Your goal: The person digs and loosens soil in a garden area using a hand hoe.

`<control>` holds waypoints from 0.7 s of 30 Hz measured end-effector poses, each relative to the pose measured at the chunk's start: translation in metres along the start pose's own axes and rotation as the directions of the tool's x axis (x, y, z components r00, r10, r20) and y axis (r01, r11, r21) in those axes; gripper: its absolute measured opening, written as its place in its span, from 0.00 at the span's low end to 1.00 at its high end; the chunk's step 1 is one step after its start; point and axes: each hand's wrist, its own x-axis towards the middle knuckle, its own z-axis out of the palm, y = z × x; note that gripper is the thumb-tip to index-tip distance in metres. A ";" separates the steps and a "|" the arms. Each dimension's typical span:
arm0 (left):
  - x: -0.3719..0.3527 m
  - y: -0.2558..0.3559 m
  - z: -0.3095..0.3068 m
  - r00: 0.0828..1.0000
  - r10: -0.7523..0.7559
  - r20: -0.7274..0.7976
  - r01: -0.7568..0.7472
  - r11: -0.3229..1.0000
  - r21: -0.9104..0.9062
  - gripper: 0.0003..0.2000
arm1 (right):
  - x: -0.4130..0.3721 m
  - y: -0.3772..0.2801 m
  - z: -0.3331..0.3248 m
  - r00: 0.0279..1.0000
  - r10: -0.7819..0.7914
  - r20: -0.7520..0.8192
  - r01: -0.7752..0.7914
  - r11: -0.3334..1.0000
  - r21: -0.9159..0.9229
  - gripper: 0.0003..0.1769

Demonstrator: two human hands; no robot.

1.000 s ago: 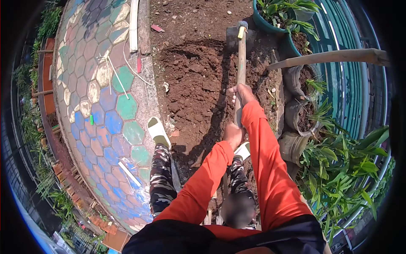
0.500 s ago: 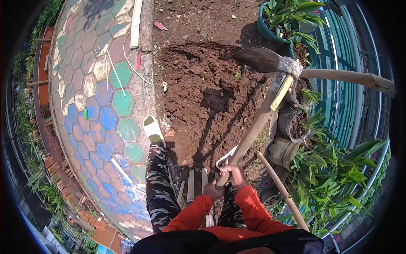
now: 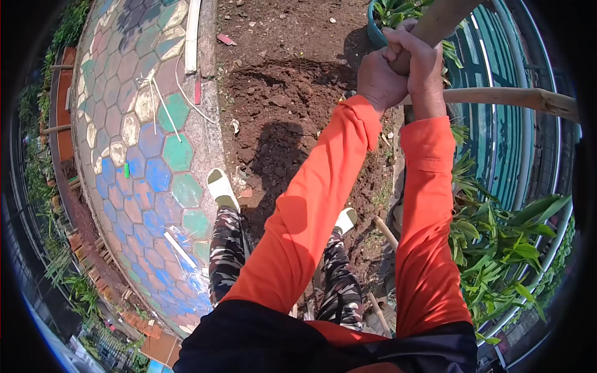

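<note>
My left hand and my right hand are both wrapped round the wooden handle of a hoe, close together near its lower end. The arms stretch out forward, and the handle runs up past the top edge of the view, so the blade is hidden. Below and left of my hands lies loosened brown soil, with a dark shadow across it. My feet in pale shoes stand at the near side of this dug patch, the left one by the path edge.
A painted hexagon-tile path runs along the left, with white strips and a cord on it. A potted plant, a wooden pole and leafy plants line the right, beside a green fence. Another stick lies near my right foot.
Both hands have swung the hoe upward and forward from near my legs. Its blade, earlier in view above the soil, has left the picture. My grip stays on the handle.
</note>
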 end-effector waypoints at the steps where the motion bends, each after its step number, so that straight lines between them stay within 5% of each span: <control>1: -0.010 -0.051 0.000 0.992 -0.125 0.013 0.126 0.987 -0.097 0.18 | -0.004 0.046 -0.016 0.994 0.073 -0.085 -0.079 0.995 -0.063 0.09; 3: -0.074 -0.097 -0.026 0.880 -0.472 -0.052 0.474 0.867 0.151 0.19 | -0.059 0.119 -0.016 0.888 0.419 -0.188 -0.424 0.906 0.020 0.11; 4: -0.126 -0.208 -0.027 0.858 -0.505 -0.091 0.508 0.861 0.011 0.20 | -0.098 0.162 -0.013 0.815 0.533 -0.227 -0.524 0.845 0.105 0.10; 5: -0.201 -0.331 -0.047 0.693 -0.716 -0.079 0.680 0.686 -0.258 0.22 | -0.142 0.213 -0.016 0.644 0.713 -0.277 -0.683 0.699 0.212 0.08; 6: -0.223 -0.217 -0.063 0.561 -0.812 -0.162 0.808 0.494 0.321 0.24 | -0.181 0.245 -0.014 0.447 0.855 -0.263 -0.825 0.508 0.248 0.09; 7: -0.268 -0.259 -0.065 0.388 -0.886 -0.255 0.920 0.358 0.157 0.26 | -0.223 0.294 -0.024 0.286 0.946 -0.149 -0.878 0.322 0.354 0.09; 8: -0.269 -0.213 -0.069 0.317 -0.895 -0.315 0.907 0.188 0.378 0.25 | -0.244 0.329 -0.033 0.143 0.990 -0.017 -0.895 0.137 0.424 0.10; 10: -0.253 -0.184 -0.073 0.277 -0.893 -0.353 0.925 0.150 0.348 0.22 | -0.251 0.328 -0.027 0.119 0.992 0.043 -0.853 0.080 0.516 0.10; 13: -0.228 -0.154 -0.075 0.503 -0.854 -0.136 0.781 0.380 0.496 0.14 | -0.206 0.277 -0.032 0.252 0.967 0.031 -0.835 0.201 0.512 0.10; 16: -0.183 -0.136 -0.061 0.468 -0.882 0.052 0.845 0.464 0.267 0.09 | -0.140 0.256 -0.052 0.410 0.912 0.028 -0.776 0.333 0.536 0.10; 18: -0.181 -0.146 -0.057 0.504 -0.863 0.027 0.828 0.492 0.269 0.09 | -0.120 0.248 -0.057 0.443 0.895 0.045 -0.787 0.365 0.497 0.11; 20: -0.206 -0.162 -0.060 0.565 -0.824 -0.039 0.785 0.523 0.332 0.08 | -0.141 0.253 -0.050 0.422 0.906 0.026 -0.825 0.372 0.426 0.13; 21: -0.232 -0.166 -0.066 0.610 -0.789 -0.077 0.744 0.537 0.397 0.09 | -0.159 0.258 -0.044 0.317 0.947 0.055 -0.851 0.259 0.458 0.13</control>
